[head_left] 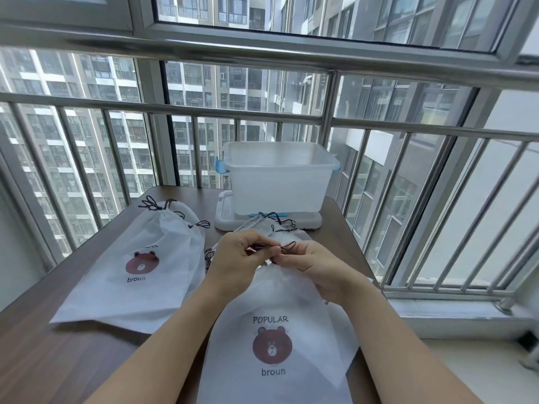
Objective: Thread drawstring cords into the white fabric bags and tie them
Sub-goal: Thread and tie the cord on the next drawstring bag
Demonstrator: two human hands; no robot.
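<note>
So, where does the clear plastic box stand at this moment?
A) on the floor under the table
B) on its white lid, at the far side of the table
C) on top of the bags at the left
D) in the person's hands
B: the clear plastic box stands on its white lid at the far side of the table, behind the hands.

2 bare forearms, no sleeves, with hands [242, 258] free of rings.

Bag pile [137, 269] left on table [73, 345], bin [280, 182] behind, held bag [274, 339] in front.
</note>
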